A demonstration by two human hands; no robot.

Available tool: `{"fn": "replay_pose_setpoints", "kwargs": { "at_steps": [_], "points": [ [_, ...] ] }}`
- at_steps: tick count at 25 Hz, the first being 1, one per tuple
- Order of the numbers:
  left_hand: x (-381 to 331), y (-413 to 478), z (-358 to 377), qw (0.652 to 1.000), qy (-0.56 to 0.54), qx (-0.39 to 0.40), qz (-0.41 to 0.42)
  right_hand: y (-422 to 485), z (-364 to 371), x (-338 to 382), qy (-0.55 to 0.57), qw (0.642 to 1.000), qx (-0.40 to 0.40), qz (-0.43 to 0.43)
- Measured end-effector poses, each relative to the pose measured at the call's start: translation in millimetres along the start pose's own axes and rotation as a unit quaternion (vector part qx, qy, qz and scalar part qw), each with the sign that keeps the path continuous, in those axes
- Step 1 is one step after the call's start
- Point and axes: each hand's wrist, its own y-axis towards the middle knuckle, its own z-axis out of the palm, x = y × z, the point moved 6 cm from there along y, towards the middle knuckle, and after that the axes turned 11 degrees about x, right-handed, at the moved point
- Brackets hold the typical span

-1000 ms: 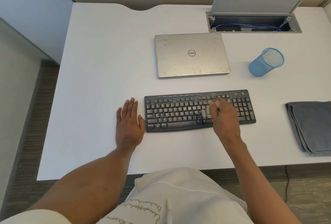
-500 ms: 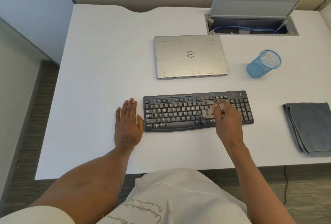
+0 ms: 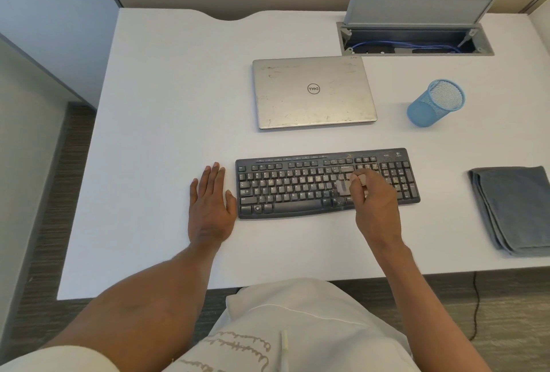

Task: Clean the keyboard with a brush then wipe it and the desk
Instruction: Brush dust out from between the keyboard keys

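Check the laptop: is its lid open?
No, the laptop lies shut flat on the desk, logo facing up, behind the keyboard.

Bright, even light with faint shadows; sharp centre, wide-angle bending at the edges, slight blur.

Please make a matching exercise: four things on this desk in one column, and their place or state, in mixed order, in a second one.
1 laptop
2 mesh cup
3 cloth
4 left hand

a folded, at the right edge of the desk
b flat on the desk, beside the keyboard
c closed, behind the keyboard
d blue, right of the laptop

Pairs: 1-c, 2-d, 3-a, 4-b
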Motion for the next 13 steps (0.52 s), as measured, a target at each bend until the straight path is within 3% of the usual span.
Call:
{"fn": "replay_pose_setpoints", "kwargs": {
  "at_steps": [3,8,13],
  "points": [
    [0.5,-0.1,-0.3,1.000,-0.004,-0.001,0.000,-0.8,5.6,5.6,-0.014,0.999,-0.001,-0.037],
    [0.3,0.0,-0.4,1.000,-0.007,-0.004,0.000,-2.6,5.7,-14.1,-0.011,1.000,0.017,0.018],
    [0.1,-0.5,-0.9,1.000,-0.013,-0.005,0.000,-2.2,-2.6,0.9,0.001,0.999,-0.037,-0.003]
  ]
}}
